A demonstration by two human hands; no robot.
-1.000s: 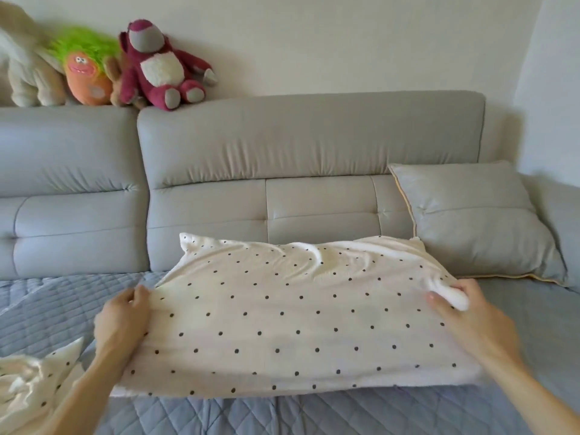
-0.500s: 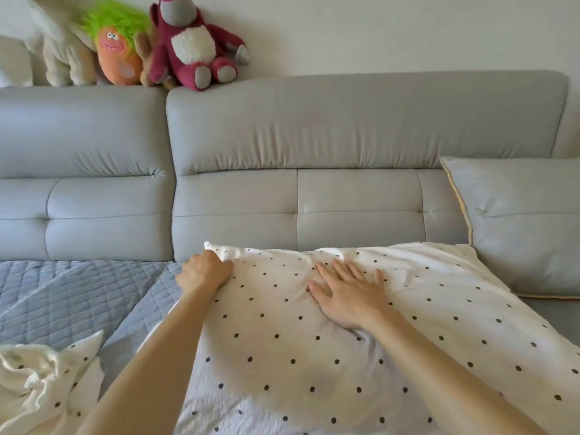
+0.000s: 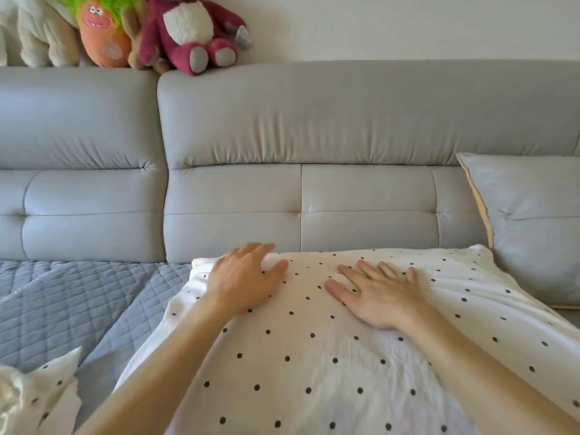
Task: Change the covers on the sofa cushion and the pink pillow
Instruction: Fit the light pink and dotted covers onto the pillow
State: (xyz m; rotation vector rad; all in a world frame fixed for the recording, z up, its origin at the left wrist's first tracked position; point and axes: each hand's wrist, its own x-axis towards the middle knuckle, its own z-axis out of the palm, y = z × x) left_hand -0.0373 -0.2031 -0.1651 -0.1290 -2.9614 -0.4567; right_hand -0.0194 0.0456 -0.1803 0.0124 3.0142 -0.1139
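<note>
Both hands flat on the polka-dot pillow (image 3: 314,356), fingers straight, gripping nothing: left hand (image 3: 244,281) near its far-left corner, right hand (image 3: 376,293) mid-top. Pillow lies on the quilted seat cover (image 3: 62,309), against the sofa backrest (image 3: 314,199), touching the grey cushion (image 3: 533,227)

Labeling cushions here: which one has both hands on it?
The white polka-dot pillow lying on the seat: left hand and right hand rest flat on it. The grey cushion leaning at right is untouched.
</note>
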